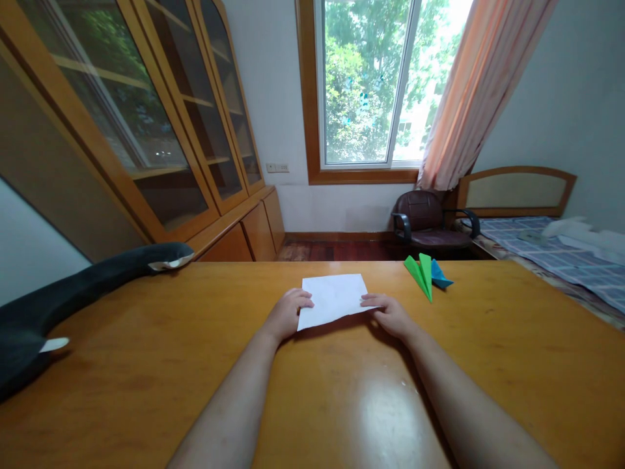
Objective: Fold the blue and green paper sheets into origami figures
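A white sheet of paper [336, 298] is held between my two hands over the wooden table, its near edge lifted and casting a shadow below. My left hand [288, 314] grips the sheet's left edge, fingers on top and the thumb side toward the paper. On the opposite side, my right hand [388, 314] pinches the near right corner, with fingertips lying over the paper. To the right of my right hand lie a green folded paper plane [422, 275] and a blue folded paper piece [440, 276], close together.
The wooden table [146, 397] spans the foreground. A black-and-white plush-looking object [88, 286] lies along its left side. Beyond the table are a glass-door cabinet [205, 104], a brown armchair [424, 218], a bed [576, 251] and a window with a pink curtain [488, 85].
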Available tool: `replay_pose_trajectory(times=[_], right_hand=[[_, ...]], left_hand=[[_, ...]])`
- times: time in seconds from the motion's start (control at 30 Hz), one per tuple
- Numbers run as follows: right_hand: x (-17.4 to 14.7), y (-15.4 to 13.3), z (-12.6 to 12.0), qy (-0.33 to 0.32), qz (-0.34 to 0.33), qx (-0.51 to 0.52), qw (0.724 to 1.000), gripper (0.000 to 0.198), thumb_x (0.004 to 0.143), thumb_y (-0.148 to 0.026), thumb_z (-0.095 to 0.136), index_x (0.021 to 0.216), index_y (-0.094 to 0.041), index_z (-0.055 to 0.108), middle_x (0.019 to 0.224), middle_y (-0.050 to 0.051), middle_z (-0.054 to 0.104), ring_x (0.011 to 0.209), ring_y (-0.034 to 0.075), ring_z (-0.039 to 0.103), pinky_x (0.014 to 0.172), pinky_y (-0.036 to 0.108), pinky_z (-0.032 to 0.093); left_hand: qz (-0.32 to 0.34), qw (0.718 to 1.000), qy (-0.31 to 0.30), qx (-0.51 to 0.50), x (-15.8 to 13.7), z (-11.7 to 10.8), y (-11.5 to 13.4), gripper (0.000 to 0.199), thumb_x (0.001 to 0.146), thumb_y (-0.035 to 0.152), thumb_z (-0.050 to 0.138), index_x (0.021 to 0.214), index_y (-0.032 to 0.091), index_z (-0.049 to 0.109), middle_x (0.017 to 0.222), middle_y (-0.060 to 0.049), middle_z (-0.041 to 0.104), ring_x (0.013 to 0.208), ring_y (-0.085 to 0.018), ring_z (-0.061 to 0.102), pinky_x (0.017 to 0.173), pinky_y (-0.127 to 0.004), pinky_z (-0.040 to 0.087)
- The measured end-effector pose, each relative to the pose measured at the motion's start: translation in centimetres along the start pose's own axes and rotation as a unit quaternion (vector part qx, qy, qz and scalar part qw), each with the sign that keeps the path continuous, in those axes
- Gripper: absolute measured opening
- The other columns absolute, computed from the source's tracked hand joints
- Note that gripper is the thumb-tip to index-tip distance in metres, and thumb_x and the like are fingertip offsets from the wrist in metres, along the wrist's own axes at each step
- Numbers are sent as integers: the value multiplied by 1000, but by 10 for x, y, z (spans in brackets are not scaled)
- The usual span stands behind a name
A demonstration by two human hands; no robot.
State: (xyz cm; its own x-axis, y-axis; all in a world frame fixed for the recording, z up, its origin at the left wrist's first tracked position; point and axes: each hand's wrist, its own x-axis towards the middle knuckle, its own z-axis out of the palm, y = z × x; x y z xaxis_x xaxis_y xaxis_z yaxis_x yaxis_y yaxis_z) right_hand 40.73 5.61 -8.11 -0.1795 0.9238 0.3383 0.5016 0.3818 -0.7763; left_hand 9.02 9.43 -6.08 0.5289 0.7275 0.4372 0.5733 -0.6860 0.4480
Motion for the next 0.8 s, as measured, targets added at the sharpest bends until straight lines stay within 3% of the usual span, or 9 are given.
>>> replay_pose_trajectory(times=[0.23, 0.4, 0.53, 0.63, 0.8], right_hand=[[-1, -7, 0, 1, 12, 23, 1000, 28, 78, -31, 52, 90, -20, 75, 97, 7, 74, 92, 23, 67, 90, 40, 50], [-1, -14, -3, -29, 7, 3, 1000, 30, 83, -34, 48, 84, -21, 74, 80, 2, 74, 77, 19, 66, 87, 36, 49], [-2, -16, -4, -5, 6, 9, 1000, 31, 83, -34, 47, 72, -19, 71, 66, 0, 69, 66, 16, 62, 83, 34, 49], [-3, -18, -4, 19, 16, 44, 999, 29, 79, -33, 48, 73, -17, 70, 70, 3, 69, 68, 17, 63, 72, 30, 51], [-1, -18, -2, 60, 46, 74, 994, 31, 71, -34, 60, 94, -17, 70, 96, 8, 72, 88, 21, 66, 85, 35, 51]], left_hand=[[31, 999, -19, 2, 2, -5, 3, 16, 81, 24, 58, 88, 20, 73, 96, -6, 72, 93, -21, 61, 89, -36, 45], [-22, 999, -31, 17, 4, -11, 14, 29, 91, 26, 46, 77, 21, 71, 83, -4, 70, 81, -18, 60, 79, -30, 45], [-47, 998, -24, 19, 4, -11, 15, 26, 89, 26, 49, 76, 20, 71, 81, -5, 69, 81, -18, 60, 76, -28, 45], [-81, 997, -18, 4, 3, -8, 11, 23, 86, 25, 52, 77, 19, 71, 80, -5, 69, 78, -18, 61, 73, -28, 46], [-158, 976, 10, -149, 1, -1, 4, 25, 82, 27, 53, 93, 17, 73, 89, -5, 73, 84, -20, 66, 79, -30, 51]])
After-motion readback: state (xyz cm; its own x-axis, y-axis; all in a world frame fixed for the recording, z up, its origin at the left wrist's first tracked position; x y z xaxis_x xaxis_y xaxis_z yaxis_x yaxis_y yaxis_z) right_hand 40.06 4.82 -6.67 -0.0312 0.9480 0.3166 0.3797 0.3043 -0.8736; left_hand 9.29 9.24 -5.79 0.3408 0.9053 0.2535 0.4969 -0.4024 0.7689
